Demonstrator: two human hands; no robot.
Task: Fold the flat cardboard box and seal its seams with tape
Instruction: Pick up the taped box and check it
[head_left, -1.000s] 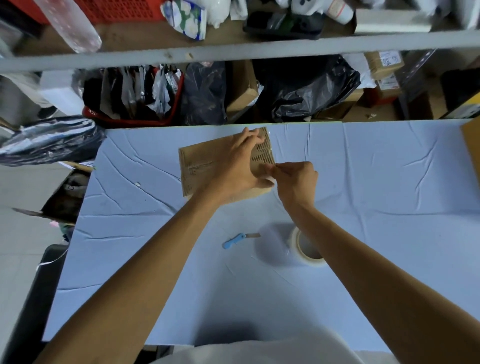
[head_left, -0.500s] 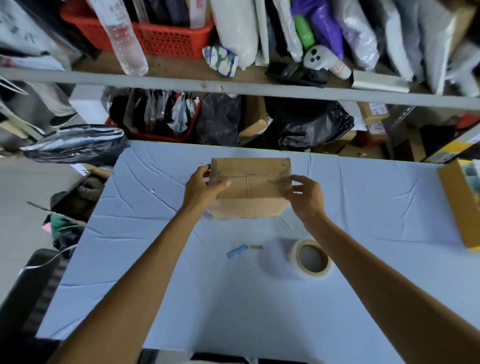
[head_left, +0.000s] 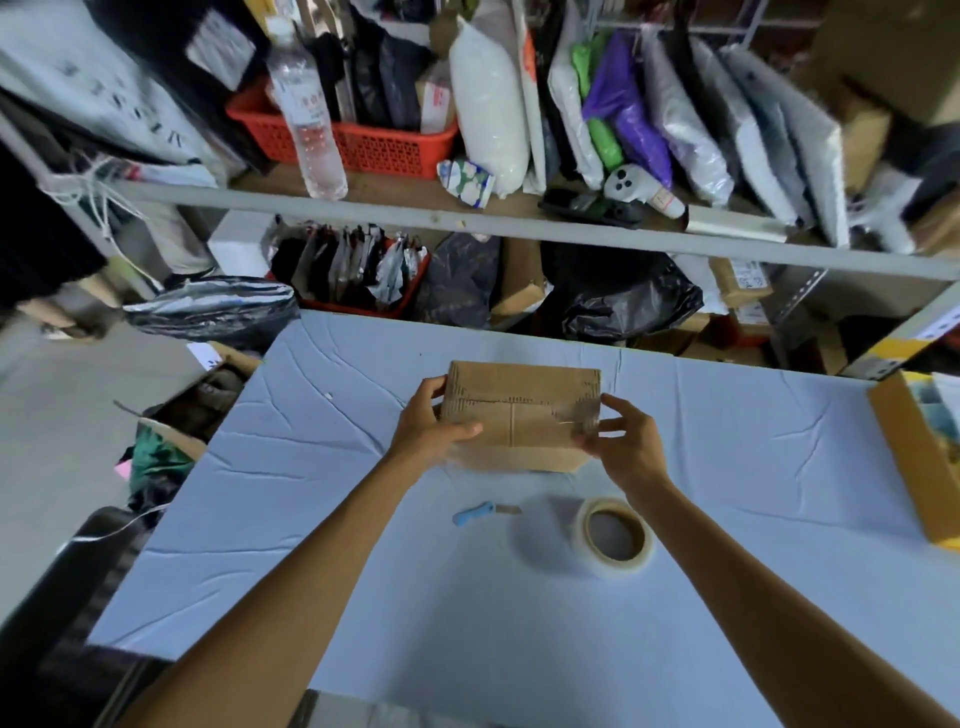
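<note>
Now | cardboard box (head_left: 519, 415) folded up, mid-worktop (head_left: 311, 467) toward far edge | left hand (head_left: 428, 431) grips left end, thumb on top, to steady it | right hand (head_left: 623, 447) pinches taped right end, probably pressing tape flat | tape roll (head_left: 615, 538) nearside, within reach for next seam

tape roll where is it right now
Head view: the tape roll lies on the blue table, right of the blue cutter, nearer the person than the held cardboard box.
</note>
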